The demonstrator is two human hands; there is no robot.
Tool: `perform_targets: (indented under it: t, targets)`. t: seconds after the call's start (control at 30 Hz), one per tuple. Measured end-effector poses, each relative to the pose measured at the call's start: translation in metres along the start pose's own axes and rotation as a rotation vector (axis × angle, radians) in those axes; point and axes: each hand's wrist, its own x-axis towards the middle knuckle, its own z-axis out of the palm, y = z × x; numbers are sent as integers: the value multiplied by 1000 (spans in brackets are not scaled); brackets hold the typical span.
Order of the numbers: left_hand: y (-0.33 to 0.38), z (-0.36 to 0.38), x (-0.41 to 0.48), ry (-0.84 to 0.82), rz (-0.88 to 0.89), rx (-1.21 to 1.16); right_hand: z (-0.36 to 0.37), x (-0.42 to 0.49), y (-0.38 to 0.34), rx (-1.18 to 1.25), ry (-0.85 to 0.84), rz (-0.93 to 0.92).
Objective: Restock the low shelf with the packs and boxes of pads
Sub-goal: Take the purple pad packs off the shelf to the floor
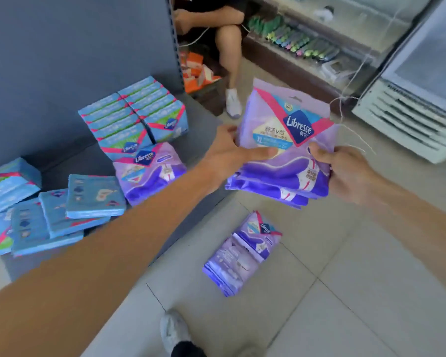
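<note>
While blue boxes [139, 109] stand in rows at the far end of the low shelf [201, 124] with one purple pack [150, 171] before them, we've loose boxes [62, 207] heaped at the left and spare packs [240, 256] down on the floor. Our left hand [232, 153] and right hand [345, 171] both grip a bundle of purple packs [283, 150], raised just right of the shelf.

Pale tiled floor [345, 292], a seated person's bare leg [229, 55] and white sneaker [233, 103], orange boxes [195, 70] beside it, green packets [294, 39] in a row, white vent grille [410, 117] at right.

Purple packs [281, 150], blue-green boxes [137, 112], grey shelf [88, 161].
</note>
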Motion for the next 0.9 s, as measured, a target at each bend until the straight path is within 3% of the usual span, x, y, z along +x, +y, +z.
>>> perform_targets:
  t: [0.17,0.37,0.67,0.9]
  targets:
    - [-40,114,3,-226,-105,78,-111,-46,36,75,200,82]
    - [-111,203,10,-298,-225,186,-187,-67,104,151,377,172]
    - [-256,252,31,-340,-424,483,-218,-39,252,295,478,407]
    - [-375,258,91,-314,-452,707,-228,41,375,425,540,436]
